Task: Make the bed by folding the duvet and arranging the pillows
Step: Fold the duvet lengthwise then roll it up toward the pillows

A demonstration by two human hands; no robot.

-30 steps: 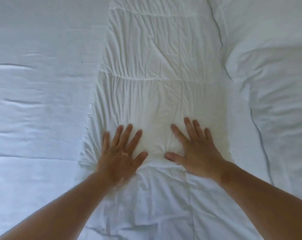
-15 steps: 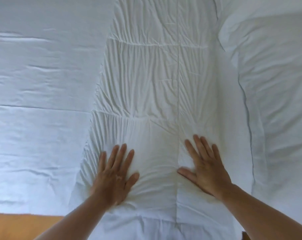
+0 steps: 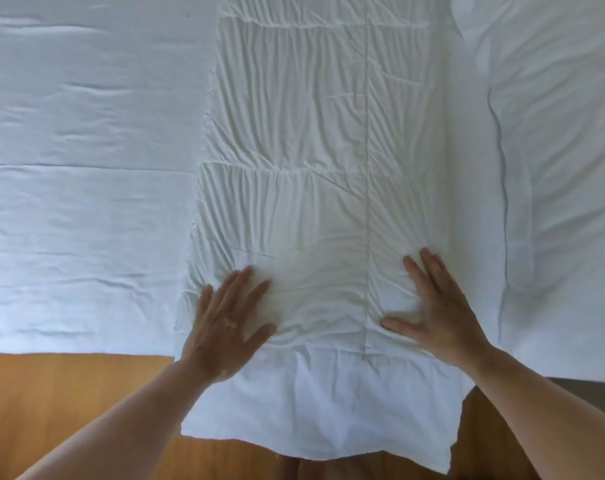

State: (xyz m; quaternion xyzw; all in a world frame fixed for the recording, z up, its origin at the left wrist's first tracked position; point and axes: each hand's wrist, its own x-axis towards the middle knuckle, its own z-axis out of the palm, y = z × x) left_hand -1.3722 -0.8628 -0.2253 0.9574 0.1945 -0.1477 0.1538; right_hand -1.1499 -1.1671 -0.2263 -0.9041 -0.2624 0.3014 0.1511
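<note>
Left hand and right hand have slid back along the duvet to the bed edge.

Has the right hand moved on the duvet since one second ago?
Yes. The right hand has slid to the right: its thumb crossed the lengthwise seam of the duvet before; now the whole hand rests right of it.

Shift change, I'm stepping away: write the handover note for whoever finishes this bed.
Left hand: open, pressed flat on the duvet.
Right hand: open, flat on it too.
Duvet: folded into a long strip on the sheet, near end hanging over the bed edge above the floor.
Done: lengthwise fold.
Left: likely fold it shorter, then pillows; bulky white bedding at right may be one, cannot tell.
</note>
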